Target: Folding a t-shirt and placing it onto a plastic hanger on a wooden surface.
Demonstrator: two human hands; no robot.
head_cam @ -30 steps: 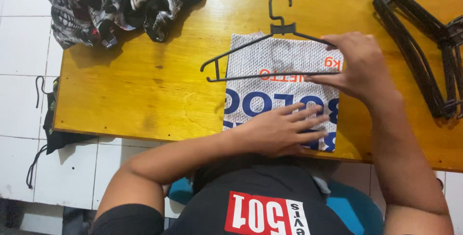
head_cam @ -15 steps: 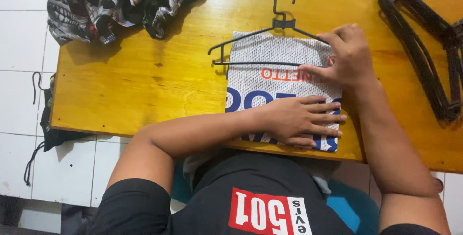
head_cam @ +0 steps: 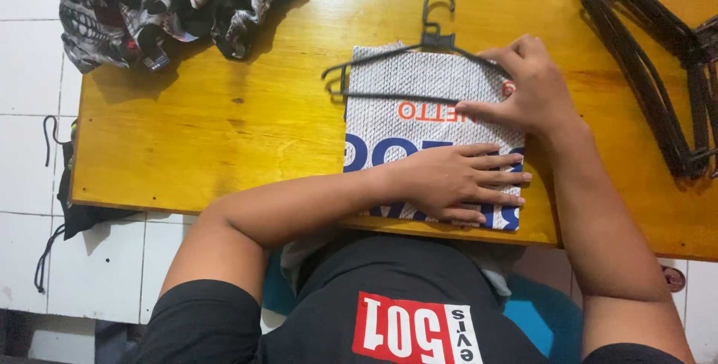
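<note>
Upper left, patterned clothes lie heaped on a yellow table. Centre frame, the left hand presses flat, fingers spread, on a folded white woven sack; the right hand pinches a black hanger lying on the sack's top edge. Far right lie stacked black hangers.

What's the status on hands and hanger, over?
Left hand flat on folded woven sack. Right hand grips black hanger lying on sack. Nothing obstructing.

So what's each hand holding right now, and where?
Right hand grips the black hanger at its right shoulder; left hand only presses flat on the woven sack.
</note>
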